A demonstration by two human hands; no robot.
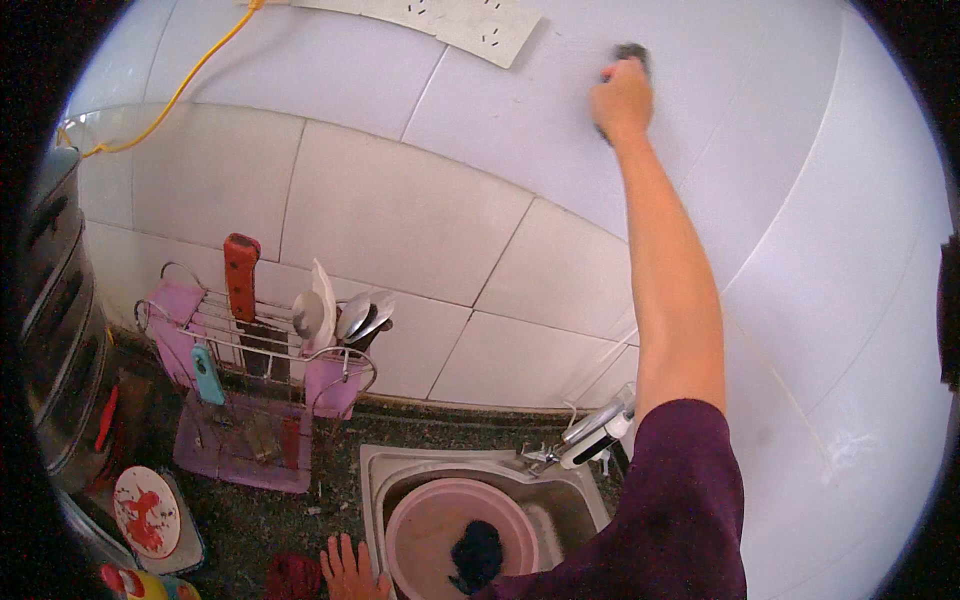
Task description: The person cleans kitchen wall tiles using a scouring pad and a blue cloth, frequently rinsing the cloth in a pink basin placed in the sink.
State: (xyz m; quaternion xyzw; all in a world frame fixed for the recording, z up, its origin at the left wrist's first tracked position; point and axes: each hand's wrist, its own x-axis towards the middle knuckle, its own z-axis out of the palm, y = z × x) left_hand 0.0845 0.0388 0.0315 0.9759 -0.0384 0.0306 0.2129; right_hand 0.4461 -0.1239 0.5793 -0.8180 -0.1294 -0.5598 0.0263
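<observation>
High on the tiled wall [517,142], my right hand [624,101] grips a small dark cloth or scrubbing pad [631,51]. Motion blurs the hand, so the pad's exact kind is unclear. My left hand [349,571] rests with fingers spread on the dark stone countertop [337,480], beside the left edge of a metal sink [370,480]. Nothing shows in that hand. Inside the sink stands a pink plastic basin [400,517] holding a black piece of cloth [478,553]. Dark red fabric [294,577] lies just left of my left hand.
A wire rack [247,341] holds a red-handled cleaver [241,277], spoons [354,315] and a teal-handled tool [207,375]. Stacked metal pots [64,315] stand at the far left. Beneath my right arm is the faucet [547,454]; socket panels [480,34] sit overhead near a yellow cable [187,82].
</observation>
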